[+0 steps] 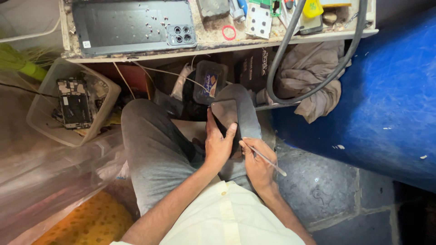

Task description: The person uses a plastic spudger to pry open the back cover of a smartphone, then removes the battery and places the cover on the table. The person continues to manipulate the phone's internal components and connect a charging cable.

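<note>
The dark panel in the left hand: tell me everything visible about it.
The panel is a flat, dark grey rectangle with rounded corners and a dull sheen, like a phone screen or back cover. It stands tilted over the right knee. The left hand grips its lower edge, thumb on its face. The right hand holds a thin metal tool beside it.

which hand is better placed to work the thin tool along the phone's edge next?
Right, probably. The right hand already pinches the thin metal tool, its tip by the dark phone. The left hand grips the phone, steadying it on the knee.
</note>
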